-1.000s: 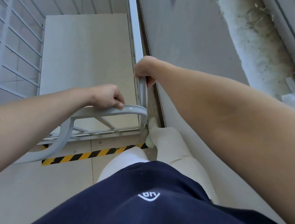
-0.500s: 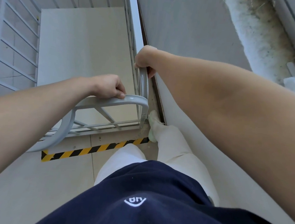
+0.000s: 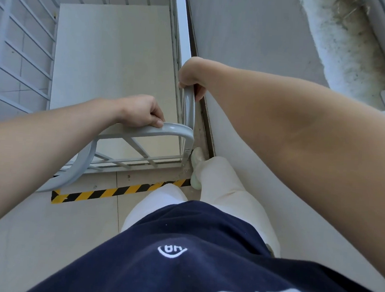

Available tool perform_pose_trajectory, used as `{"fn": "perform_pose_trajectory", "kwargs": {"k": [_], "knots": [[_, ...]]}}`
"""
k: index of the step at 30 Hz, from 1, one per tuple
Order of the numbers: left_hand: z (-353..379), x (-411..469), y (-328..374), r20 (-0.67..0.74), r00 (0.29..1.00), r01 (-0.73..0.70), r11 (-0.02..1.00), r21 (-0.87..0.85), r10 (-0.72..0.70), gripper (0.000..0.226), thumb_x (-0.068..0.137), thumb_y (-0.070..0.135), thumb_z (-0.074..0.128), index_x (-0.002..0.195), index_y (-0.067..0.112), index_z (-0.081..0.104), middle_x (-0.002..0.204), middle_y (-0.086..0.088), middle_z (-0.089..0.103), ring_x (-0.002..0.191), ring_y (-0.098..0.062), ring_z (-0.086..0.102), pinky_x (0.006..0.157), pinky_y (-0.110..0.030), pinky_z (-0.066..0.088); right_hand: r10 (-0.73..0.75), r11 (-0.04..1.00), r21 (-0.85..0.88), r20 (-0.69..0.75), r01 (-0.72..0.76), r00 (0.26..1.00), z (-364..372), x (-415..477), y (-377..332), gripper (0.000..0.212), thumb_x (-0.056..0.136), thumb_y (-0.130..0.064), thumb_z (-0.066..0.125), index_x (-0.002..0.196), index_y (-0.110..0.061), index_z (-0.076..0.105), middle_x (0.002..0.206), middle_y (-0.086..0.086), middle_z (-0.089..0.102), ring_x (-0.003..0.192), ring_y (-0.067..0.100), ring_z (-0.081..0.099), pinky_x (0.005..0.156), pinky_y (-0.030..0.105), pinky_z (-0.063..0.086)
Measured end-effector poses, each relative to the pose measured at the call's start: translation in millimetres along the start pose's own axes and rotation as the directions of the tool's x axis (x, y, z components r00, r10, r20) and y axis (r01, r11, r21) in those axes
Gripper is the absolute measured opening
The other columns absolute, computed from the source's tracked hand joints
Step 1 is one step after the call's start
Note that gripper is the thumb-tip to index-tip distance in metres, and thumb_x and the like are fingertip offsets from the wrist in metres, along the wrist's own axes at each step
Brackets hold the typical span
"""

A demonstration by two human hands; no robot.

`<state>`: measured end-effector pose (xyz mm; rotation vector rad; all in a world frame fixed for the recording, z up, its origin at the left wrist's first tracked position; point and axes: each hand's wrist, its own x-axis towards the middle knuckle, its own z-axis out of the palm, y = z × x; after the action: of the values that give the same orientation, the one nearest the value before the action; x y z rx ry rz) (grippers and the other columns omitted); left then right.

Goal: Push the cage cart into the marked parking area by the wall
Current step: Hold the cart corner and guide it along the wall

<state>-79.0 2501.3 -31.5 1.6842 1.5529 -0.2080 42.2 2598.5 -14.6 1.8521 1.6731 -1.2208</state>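
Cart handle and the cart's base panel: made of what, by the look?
The cart handle looks like grey-painted metal tube: smooth bend, glossy highlight. The base panel is a matte beige flat sheet, possibly plywood or plastic; the view leaves it open.

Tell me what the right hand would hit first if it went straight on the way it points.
Probably the cage cart's right side frame, just past the knuckles. The right hand grips the grey handle and points left, toward that frame; depth is unclear in this wide view.
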Motion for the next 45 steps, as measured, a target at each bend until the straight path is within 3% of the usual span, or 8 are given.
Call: {"fn": "perform_pose_trajectory", "kwargs": {"k": [4,9,14,17,26,30,37,45], "knots": [[2,1,0,0.018,1.000,-0.007,1.000,-0.005,0.007,0.019,0.089,0.012,0.061,0.101,0.008,0.074,0.086,-0.001,0.069,0.079,-0.017,0.058,0.074,-0.023,0.043,-0.030,0.992,-0.119,0.066,0.038,0.997,-1,1,0,0.040,0.104,-0.018,0.028,0.084,0.006,0.054,0.075,0.015,0.058,0.103,0.028,0.062,0.104,0.034,0.047],[5,-2,0,0.002,1.000,-0.026,1.000,-0.008,0.026,0.018,0.089,0.010,0.061,0.100,0.006,0.075,0.066,0.013,0.061,0.062,-0.003,0.052,0.057,-0.006,0.038,-0.046,0.989,-0.139,0.044,0.051,0.998,1,2,1,0.037,0.103,-0.017,0.029,0.080,0.002,0.051,0.073,0.013,0.059,0.065,0.022,0.060,0.087,0.031,0.051],[4,-4,1,-0.009,1.000,-0.005,1.000,-0.011,0.005,0.021,0.090,0.011,0.060,0.104,0.006,0.073,0.084,0.002,0.065,0.081,-0.015,0.056,0.072,-0.020,0.038,-0.007,0.997,-0.070,0.084,0.013,0.996,2,8,-4,0.039,0.103,-0.018,0.032,0.120,0.011,0.052,0.093,0.020,0.065,0.115,0.029,0.063,0.103,0.036,0.047],[6,-4,1,-0.024,1.000,0.004,1.000,-0.016,-0.004,0.021,0.091,0.013,0.059,0.105,0.008,0.073,0.089,0.001,0.067,0.081,-0.014,0.055,0.071,-0.021,0.037,-0.042,0.997,-0.063,0.091,0.047,0.995,1,11,-6,0.040,0.102,-0.015,0.034,0.127,0.012,0.047,0.123,0.024,0.062,0.114,0.033,0.064,0.098,0.039,0.051],[9,-4,2,-0.028,1.000,0.006,0.998,-0.059,-0.008,0.021,0.091,0.013,0.059,0.104,0.008,0.073,0.099,-0.004,0.072,0.083,-0.013,0.056,0.076,-0.020,0.036,-0.020,0.998,-0.056,0.105,0.025,0.994,-2,15,-5,0.036,0.101,-0.012,0.035,0.126,0.011,0.047,0.101,0.024,0.065,0.088,0.033,0.068,0.086,0.039,0.056],[14,-4,9,-0.107,0.992,0.053,0.996,-0.072,-0.061,0.024,0.094,0.020,0.053,0.109,0.013,0.072,0.100,0.002,0.066,0.088,-0.013,0.053,0.075,-0.022,0.033,0.028,0.999,0.021,0.128,-0.031,0.991,-8,20,-10,0.038,0.101,-0.013,0.036,0.133,0.007,0.043,0.118,0.025,0.061,0.111,0.038,0.064,0.095,0.045,0.053],[15,0,16,-0.094,0.993,0.064,0.995,-0.080,-0.072,0.023,0.092,0.017,0.057,0.108,0.010,0.072,0.112,-0.008,0.071,0.103,-0.025,0.061,0.083,-0.026,0.043,-0.028,1.000,-0.003,0.065,0.028,0.998,-11,5,5,0.032,0.101,-0.019,0.039,0.078,0.001,0.051,0.118,0.022,0.065,0.108,0.034,0.066,0.097,0.041,0.052],[14,7,15,-0.040,0.997,0.059,0.994,-0.097,-0.063,0.021,0.091,0.016,0.058,0.105,0.009,0.072,0.107,-0.008,0.071,0.092,-0.018,0.058,0.082,-0.024,0.040,-0.144,0.979,0.144,-0.003,0.143,0.990,-19,13,18,0.020,0.089,-0.006,0.058,0.073,-0.013,0.048,0.104,0.012,0.056,0.089,0.027,0.059,0.091,0.043,0.055]]}}
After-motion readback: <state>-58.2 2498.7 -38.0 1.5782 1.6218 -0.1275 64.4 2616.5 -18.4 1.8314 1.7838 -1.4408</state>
